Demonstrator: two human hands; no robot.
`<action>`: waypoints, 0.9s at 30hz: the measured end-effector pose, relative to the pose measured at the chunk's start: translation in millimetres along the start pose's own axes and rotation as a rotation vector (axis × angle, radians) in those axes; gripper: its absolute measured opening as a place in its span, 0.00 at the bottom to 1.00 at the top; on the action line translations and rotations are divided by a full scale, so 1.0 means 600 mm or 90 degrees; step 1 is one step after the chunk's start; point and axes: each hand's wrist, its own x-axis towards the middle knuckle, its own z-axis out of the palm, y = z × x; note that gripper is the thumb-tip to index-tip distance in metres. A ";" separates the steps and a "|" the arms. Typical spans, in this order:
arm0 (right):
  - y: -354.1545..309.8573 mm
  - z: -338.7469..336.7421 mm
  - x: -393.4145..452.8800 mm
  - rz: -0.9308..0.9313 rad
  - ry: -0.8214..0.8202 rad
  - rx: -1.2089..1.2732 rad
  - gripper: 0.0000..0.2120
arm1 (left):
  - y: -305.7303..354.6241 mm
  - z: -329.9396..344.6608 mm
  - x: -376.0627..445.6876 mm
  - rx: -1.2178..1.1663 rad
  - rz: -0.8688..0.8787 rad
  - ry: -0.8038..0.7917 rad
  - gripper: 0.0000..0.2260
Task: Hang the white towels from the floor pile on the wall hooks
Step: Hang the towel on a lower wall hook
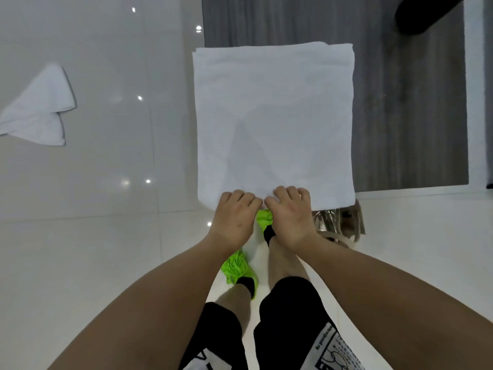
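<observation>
A second white towel (37, 108) hangs against the wall at far left. The left hand (233, 218) and right hand (290, 214) reach forward side by side, fingers curled over the near edge of a folded white towel (273, 116), holding it spread out. Print on the black shorts (330, 345) at lower right is too blurred to read.

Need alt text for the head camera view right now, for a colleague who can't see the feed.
Both hands, left hand and right hand, pinch the near edge of a folded white towel, holding it out flat above the glossy white floor. Another white towel hangs folded at the left against the tiled wall. Below are green shoes and black shorts.
</observation>
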 end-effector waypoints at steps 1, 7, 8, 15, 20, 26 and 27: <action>-0.007 -0.007 -0.007 0.022 -0.017 0.011 0.16 | 0.006 -0.011 -0.007 -0.010 -0.010 -0.015 0.11; -0.045 -0.153 0.029 0.085 -0.103 0.076 0.19 | 0.039 -0.179 0.012 -0.106 -0.163 -0.066 0.14; -0.053 -0.198 0.051 0.086 -0.116 0.088 0.18 | 0.044 -0.218 0.026 -0.142 -0.204 -0.053 0.13; -0.116 -0.514 0.205 -0.072 -0.028 0.056 0.09 | 0.060 -0.560 0.104 -0.143 -0.282 0.097 0.06; -0.217 -0.686 0.285 -0.288 0.021 0.002 0.16 | 0.035 -0.766 0.054 -0.089 -0.355 0.202 0.08; -0.436 -0.820 0.315 -0.453 0.064 0.036 0.11 | -0.014 -0.941 -0.100 -0.072 -0.513 0.356 0.03; -0.475 -0.835 0.311 -0.477 0.078 0.038 0.11 | -0.019 -0.968 -0.135 -0.064 -0.538 0.383 0.04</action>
